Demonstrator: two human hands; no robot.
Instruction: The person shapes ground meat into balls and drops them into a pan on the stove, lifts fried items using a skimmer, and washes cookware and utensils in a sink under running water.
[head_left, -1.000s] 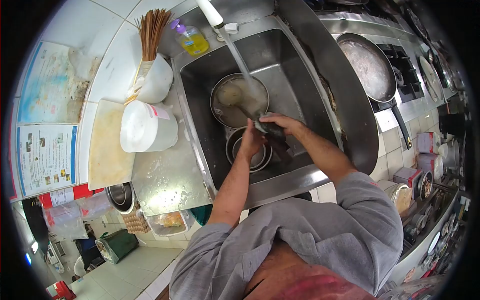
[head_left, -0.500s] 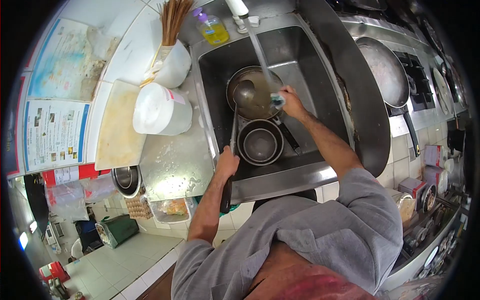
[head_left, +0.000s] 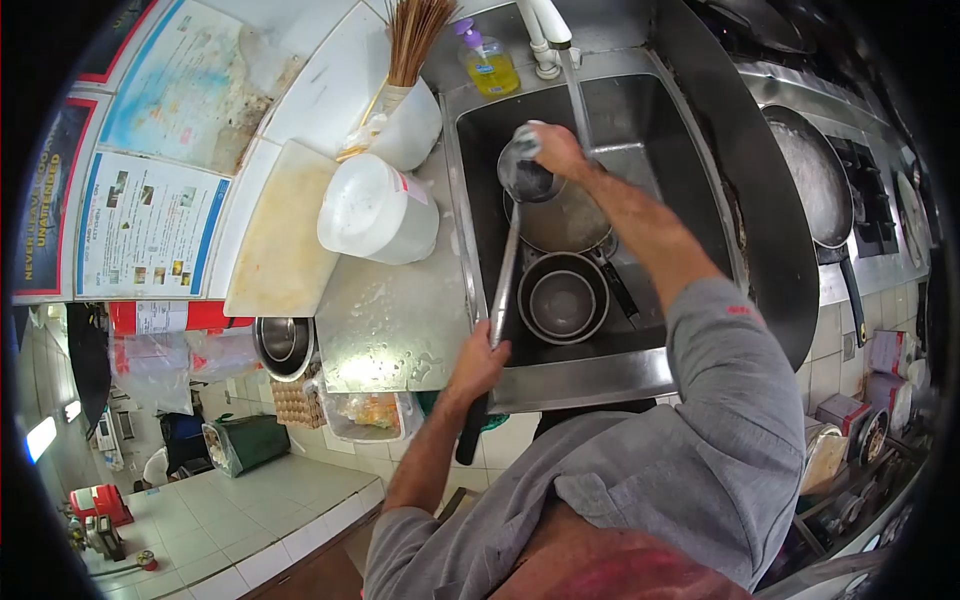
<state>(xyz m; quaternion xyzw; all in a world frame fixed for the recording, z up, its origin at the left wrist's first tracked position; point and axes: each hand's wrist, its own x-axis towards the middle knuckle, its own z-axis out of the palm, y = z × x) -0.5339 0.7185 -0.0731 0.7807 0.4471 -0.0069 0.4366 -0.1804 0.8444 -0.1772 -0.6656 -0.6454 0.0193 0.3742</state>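
My left hand (head_left: pixel 480 365) is wrapped round the long handle of a metal ladle (head_left: pixel 508 270), near its black grip. The ladle slants up over the sink, its round bowl (head_left: pixel 530 180) above a pan of cloudy water (head_left: pixel 565 222). Against the rim of that bowl, my right hand (head_left: pixel 560 152) presses a small pale scrubbing sponge (head_left: pixel 525 142), partly hidden by the fingers. Water runs from the white faucet (head_left: pixel 548 25) just right of this hand. Nearer me in the sink stands a dark pot (head_left: pixel 528 318) with a smaller round vessel inside it.
The steel sink (head_left: pixel 590 380) has a wet drainboard (head_left: pixel 390 330) on its left. There stand a white tub (head_left: pixel 375 215), a cutting board (head_left: pixel 285 235) and a yellow soap bottle (head_left: pixel 492 70). On the stove at right sits a frying pan (head_left: pixel 810 175).
My right hand has moved from the pan's right side, up and left, onto the ladle bowl with the sponge. The ladle bowl has risen from the water. The camera view has shifted.
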